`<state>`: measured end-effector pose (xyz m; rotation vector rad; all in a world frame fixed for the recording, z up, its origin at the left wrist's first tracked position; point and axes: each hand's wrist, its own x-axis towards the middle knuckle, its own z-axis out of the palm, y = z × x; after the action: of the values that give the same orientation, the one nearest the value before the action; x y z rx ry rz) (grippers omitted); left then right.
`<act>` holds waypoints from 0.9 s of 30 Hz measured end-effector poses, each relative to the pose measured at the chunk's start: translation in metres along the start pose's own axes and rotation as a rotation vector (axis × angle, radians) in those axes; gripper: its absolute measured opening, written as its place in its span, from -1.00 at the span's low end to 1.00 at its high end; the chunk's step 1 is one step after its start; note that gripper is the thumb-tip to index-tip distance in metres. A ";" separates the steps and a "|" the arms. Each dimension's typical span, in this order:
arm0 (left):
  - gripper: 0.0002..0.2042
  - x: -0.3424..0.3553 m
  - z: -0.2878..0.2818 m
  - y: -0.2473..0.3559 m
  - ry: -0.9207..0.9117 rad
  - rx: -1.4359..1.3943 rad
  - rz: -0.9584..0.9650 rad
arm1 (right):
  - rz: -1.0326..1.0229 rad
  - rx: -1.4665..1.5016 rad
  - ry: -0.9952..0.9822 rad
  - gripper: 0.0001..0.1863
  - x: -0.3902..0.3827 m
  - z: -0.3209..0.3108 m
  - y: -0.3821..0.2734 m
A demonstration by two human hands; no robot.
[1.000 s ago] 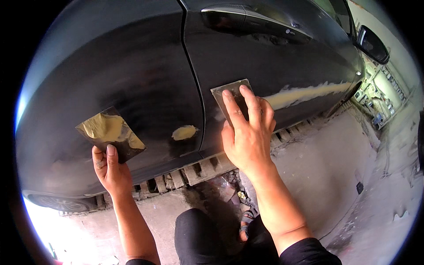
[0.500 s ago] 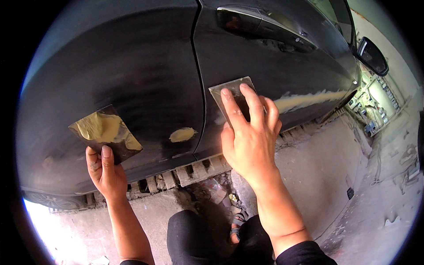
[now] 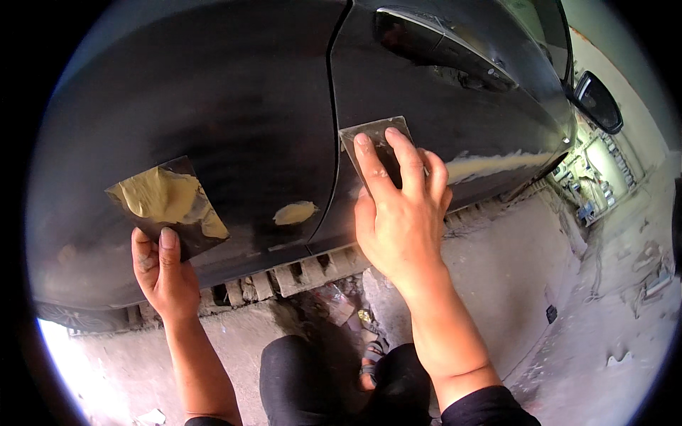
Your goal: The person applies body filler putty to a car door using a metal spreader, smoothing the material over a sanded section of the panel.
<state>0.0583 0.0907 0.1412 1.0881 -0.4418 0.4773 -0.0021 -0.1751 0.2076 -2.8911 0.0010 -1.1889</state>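
My left hand (image 3: 168, 280) grips the lower edge of a dark square plate (image 3: 206, 245), thumb on top. Yellowish body filler (image 3: 162, 195) lies smeared across that plate. On the right, my right hand (image 3: 405, 220) has its fingers laid along a thin, flat filler spreader (image 3: 383, 160), held over the door of a dark car (image 3: 241, 92); whether its edge touches the panel I cannot tell. A small oval filler patch (image 3: 295, 212) is on the panel between my hands, left of the door gap. A long filler streak (image 3: 497, 163) runs along the door beyond my right hand.
The door handle (image 3: 440, 46) is above my right hand, the side mirror (image 3: 598, 101) at the far right. Below the sill runs a row of slat-like blocks (image 3: 312, 273) and rough concrete floor (image 3: 483, 298). Debris (image 3: 341, 302) lies near my sandalled foot (image 3: 371, 362).
The view has shifted slightly, and the car appears a little to the right in its upper part. Both hands keep their grips, with little movement against the car.
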 end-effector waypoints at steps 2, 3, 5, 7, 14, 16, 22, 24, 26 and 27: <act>-0.81 0.000 -0.004 -0.001 -0.022 0.009 0.008 | 0.003 -0.008 -0.010 -0.34 -0.006 0.005 0.001; -0.80 -0.001 -0.005 -0.001 -0.034 0.014 0.011 | 0.000 0.000 -0.006 -0.33 -0.008 0.008 0.002; -0.80 -0.002 -0.004 0.001 -0.011 0.023 0.013 | -0.005 0.018 0.003 -0.32 -0.011 0.013 0.003; -0.78 -0.002 -0.008 0.001 -0.030 0.022 0.012 | -0.014 0.017 0.005 -0.31 -0.014 0.016 0.004; -0.76 -0.003 -0.011 -0.005 -0.006 0.005 0.026 | 0.027 0.035 0.008 -0.33 -0.026 0.026 0.004; -0.75 -0.002 -0.013 -0.003 -0.048 0.000 0.024 | 0.030 0.044 0.007 -0.33 -0.028 0.027 0.004; -0.71 -0.004 -0.018 -0.006 0.001 0.019 0.011 | 0.042 0.065 0.006 -0.33 -0.043 0.042 0.005; -0.70 -0.003 -0.021 -0.007 -0.020 0.004 0.018 | 0.048 0.069 0.005 -0.34 -0.048 0.046 0.005; -0.71 -0.002 -0.022 -0.007 -0.033 -0.004 0.022 | 0.059 0.074 -0.005 -0.35 -0.051 0.049 0.004; -0.72 -0.002 -0.022 -0.005 -0.035 -0.004 0.021 | 0.053 0.083 0.007 -0.33 -0.054 0.053 0.005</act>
<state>0.0620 0.1082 0.1280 1.0903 -0.4849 0.4767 -0.0031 -0.1792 0.1320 -2.7975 0.0283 -1.1612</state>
